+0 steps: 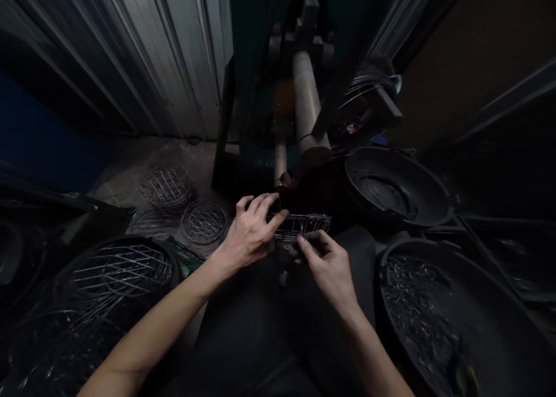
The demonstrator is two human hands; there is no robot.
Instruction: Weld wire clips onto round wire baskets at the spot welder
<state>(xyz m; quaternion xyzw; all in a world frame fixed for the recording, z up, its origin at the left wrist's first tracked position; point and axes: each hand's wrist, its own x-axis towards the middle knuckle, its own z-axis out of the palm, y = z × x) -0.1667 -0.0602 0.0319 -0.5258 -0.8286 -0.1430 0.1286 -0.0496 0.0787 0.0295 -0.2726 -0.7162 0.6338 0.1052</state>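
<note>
At the far left, a large round wire grid (117, 269) lies on a dark tub, with more wire pieces in shadow below it. Beyond it, on the dusty floor (125, 177), sit two smaller round wire baskets (167, 186), one behind the other, the nearer (204, 222) lying flat. Corrugated metal sheeting (143, 50) stands behind them. In the middle, the left hand (252, 232) rests on top of a small wire frame (304, 224), fingers curled over its left end and thumb tip pressed at its front edge. The frame is held level just in front of a dark machine (304, 96) with a pale roller (306, 105) slanting down toward it. The right hand (328, 264) sits just below and to the right of the frame, thumb and forefinger pinched together at its lower edge; what lies between those fingertips is too dark to make out. Both forearms reach up from the bottom over a dark lap. To the right, a shallow black pan (397, 188) stands near the machine, and nearer, a big black tub (456, 316) holds a heap of small dark metal bits (417, 304).
</note>
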